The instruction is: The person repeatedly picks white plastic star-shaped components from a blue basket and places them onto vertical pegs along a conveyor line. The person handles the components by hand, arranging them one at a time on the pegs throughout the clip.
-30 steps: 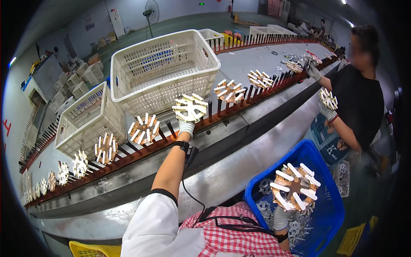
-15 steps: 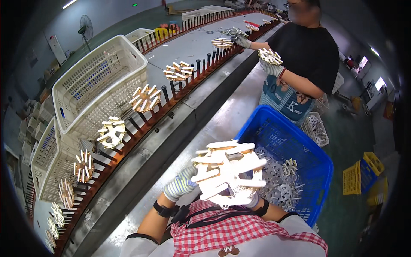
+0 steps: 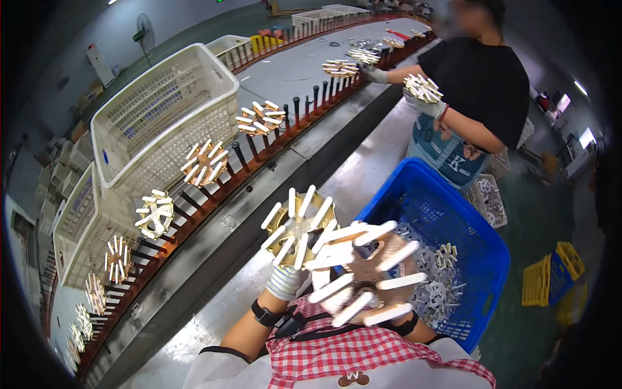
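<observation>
Two spoked wheels held up close, left hand (image 3: pixel 285 280) gripping one (image 3: pixel 298 223), right hand hidden behind another (image 3: pixel 359 269); spokes could tangle, touching.

Spoked discs (image 3: pixel 299 228) brass-gold with white blades. Crate (image 3: pixel 479 233) blue, baskets (image 3: pixel 162 117) cream-white, small crate (image 3: pixel 547 279) yellow. Apron (image 3: pixel 363 353) red-white check; bench (image 3: pixel 285 175) grey, rail (image 3: pixel 214 188) rust-brown.

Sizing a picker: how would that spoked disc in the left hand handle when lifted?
Disc looks like rigid metal, so likely stiff. Its thin white spokes probably snag neighbours, as in the tangled blue bin. The gloved left hand holds it alone, suggesting modest weight.
</observation>
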